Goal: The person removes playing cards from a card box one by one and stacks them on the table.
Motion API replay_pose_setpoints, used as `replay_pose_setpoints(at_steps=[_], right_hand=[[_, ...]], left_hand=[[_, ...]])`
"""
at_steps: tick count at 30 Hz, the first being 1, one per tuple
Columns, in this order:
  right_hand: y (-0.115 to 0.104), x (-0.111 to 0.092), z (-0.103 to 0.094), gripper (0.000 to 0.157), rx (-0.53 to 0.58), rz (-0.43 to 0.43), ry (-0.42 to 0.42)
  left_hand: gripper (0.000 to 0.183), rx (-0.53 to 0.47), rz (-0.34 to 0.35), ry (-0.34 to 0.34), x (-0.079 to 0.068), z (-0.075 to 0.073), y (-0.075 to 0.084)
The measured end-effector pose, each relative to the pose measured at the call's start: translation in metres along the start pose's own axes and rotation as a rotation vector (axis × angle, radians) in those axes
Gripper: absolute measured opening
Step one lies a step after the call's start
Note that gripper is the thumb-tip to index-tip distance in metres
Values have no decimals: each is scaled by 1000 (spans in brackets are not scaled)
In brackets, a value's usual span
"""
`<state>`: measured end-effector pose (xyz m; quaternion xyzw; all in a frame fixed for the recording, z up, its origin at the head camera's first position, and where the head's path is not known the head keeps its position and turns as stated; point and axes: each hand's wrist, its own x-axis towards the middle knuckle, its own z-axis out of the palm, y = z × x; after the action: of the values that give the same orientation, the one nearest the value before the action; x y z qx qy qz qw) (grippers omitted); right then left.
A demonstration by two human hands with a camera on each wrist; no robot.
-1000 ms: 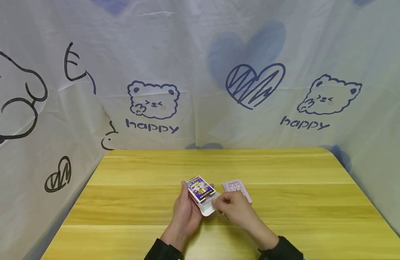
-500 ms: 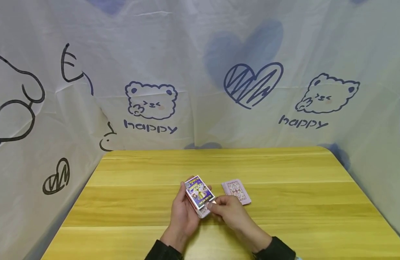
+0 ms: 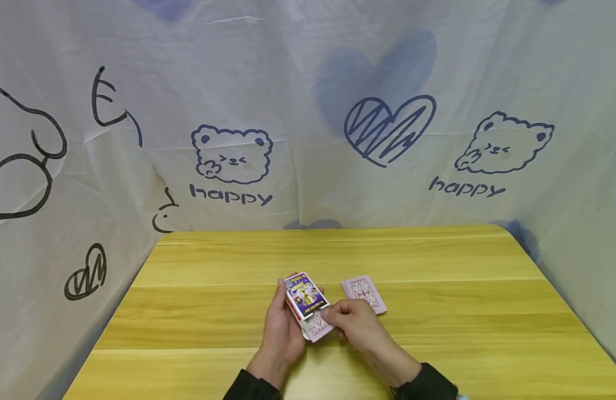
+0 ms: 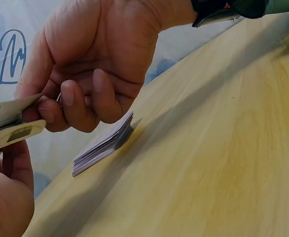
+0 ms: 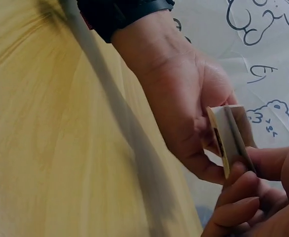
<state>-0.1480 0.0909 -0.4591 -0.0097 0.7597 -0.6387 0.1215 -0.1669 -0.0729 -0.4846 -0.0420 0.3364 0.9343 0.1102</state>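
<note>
My left hand (image 3: 283, 330) grips a playing card box (image 3: 305, 295) with a purple and yellow printed front, tilted above the table. A pink-backed playing card (image 3: 319, 326) sticks partway out of its near end; whether more lie under it I cannot tell. Thumb and fingers of my right hand (image 3: 360, 325) pinch that card at its right edge. On the table, just beyond the right hand, lies a stack of playing cards (image 3: 364, 291) with the same backs. In the left wrist view, this stack (image 4: 102, 148) shows its layered edges.
A yellow wood-grain table (image 3: 198, 311) spreads beneath both hands. White cloth (image 3: 308, 155) printed with hearts and bears hangs behind the table and at its sides.
The right hand has moved from the box's open flap onto the card. The card has slid out of the box toward me. The stack has stayed on the table.
</note>
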Motion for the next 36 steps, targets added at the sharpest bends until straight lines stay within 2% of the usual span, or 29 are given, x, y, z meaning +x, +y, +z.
replay_pose_setpoints(at_steps=[7, 10, 17, 24, 31, 36], right_hand=[[-2, -3, 0, 21, 27, 1, -123], [-2, -3, 0, 22, 32, 1, -139], [-4, -4, -7, 19, -33, -27, -153], [-12, -5, -15, 21, -29, -60, -193], [-20, -5, -23, 18, -23, -88, -142], [-25, -4, -30, 17, -35, -107, -72]], left_hand=[[70, -15, -2, 37, 1, -3, 1], [73, -19, 3, 52, 2, -4, 1], [71, -35, 37, 91, 4, -5, 1], [73, -76, 90, 168, 7, -5, 3], [76, -122, 134, 220, 9, -7, 3], [75, -171, 81, 207, 6, -7, 4]])
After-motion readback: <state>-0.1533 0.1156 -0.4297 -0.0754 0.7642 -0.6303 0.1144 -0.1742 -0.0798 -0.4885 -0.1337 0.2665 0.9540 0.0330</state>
